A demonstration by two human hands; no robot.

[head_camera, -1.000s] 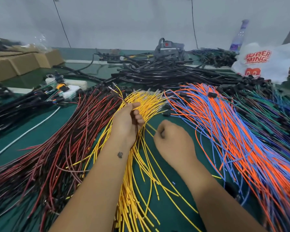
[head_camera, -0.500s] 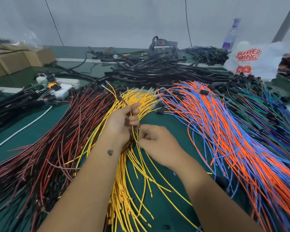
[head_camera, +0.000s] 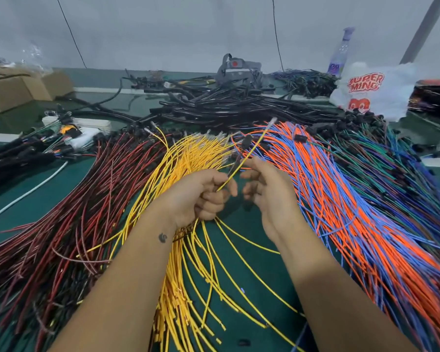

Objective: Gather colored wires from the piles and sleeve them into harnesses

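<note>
I note cardboard boxes (head_camera: pixel 15 90) at the upper left of the frame, a heap of black sleeving (head_camera: pixel 226 105) across the upper middle, and a white plastic bag (head_camera: pixel 371 90) with red print at the upper right, a clear bottle (head_camera: pixel 339 53) standing just behind it. The bag's contents are not visible to me. A white cable (head_camera: pixel 28 193) runs across the green table (head_camera: pixel 252 250) at the left.

The wires lie fanned out in piles: red and black wires (head_camera: pixel 69 224) at the left, the yellow pile (head_camera: pixel 186 158) in the middle, orange and blue wires (head_camera: pixel 341 199) to its right, green and dark blue wires (head_camera: pixel 404 168) at the far right. Both forearms cross the lower part of the yellow pile and hide some of it.

At frame centre the left hand (head_camera: pixel 201 196) has its fingers curled round a single yellow wire (head_camera: pixel 249 153), which rises up and to the right to a metal tip over the orange pile. The right hand (head_camera: pixel 267 189) sits just beside it, fingers bent toward the wire; the view is blurred there, and I cannot tell whether it grips the wire.
</note>
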